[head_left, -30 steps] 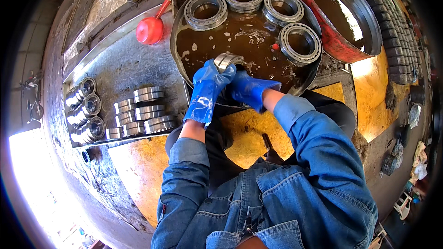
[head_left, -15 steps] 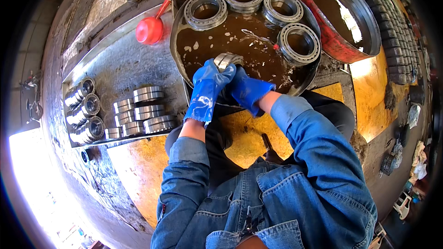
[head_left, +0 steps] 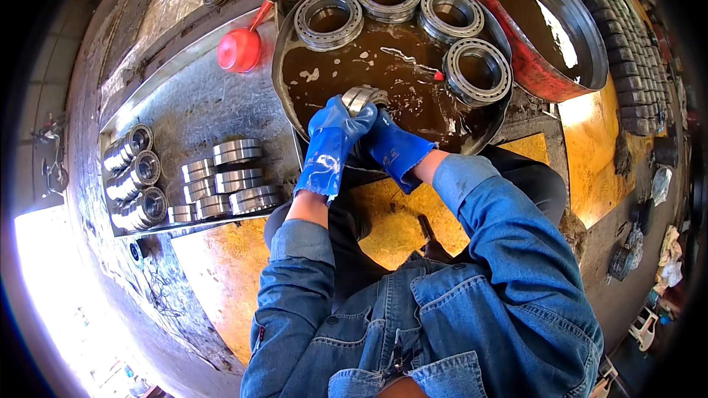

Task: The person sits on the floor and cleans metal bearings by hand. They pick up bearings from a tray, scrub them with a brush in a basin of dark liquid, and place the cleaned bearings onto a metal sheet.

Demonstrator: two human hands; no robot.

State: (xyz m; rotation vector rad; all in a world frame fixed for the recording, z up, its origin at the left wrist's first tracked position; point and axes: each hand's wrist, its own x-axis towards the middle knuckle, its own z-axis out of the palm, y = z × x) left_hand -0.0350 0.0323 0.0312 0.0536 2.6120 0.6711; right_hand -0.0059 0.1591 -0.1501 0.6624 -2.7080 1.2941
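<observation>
Both my hands wear blue rubber gloves. My left hand (head_left: 333, 133) is closed round the near left side of a shiny steel bearing (head_left: 366, 96), tilted above the brown liquid at the near rim of a round metal basin (head_left: 279, 77). Against its near right side, my right hand (head_left: 394, 146) is closed too; its fingertips are partly hidden by the left thumb and the bearing. Several large roller bearings (head_left: 329, 21) sit along the basin's far and right sides. A small red object (head_left: 439, 75) shows in the liquid near the rightmost one.
Left of the basin, a metal tray (head_left: 173, 129) holds stacked bearing rings (head_left: 237, 150), bearings on their sides (head_left: 146, 167) and a red ladle (head_left: 240, 49). A red-sided drum (head_left: 531, 77) of brown liquid stands right, beside dark stacked parts (head_left: 636, 66). Yellowish boards (head_left: 391, 214) lie underfoot.
The small red object in the liquid has shifted slightly left, and the foam patches have drifted. My right hand has turned very slightly; the bearing stays in about the same place.
</observation>
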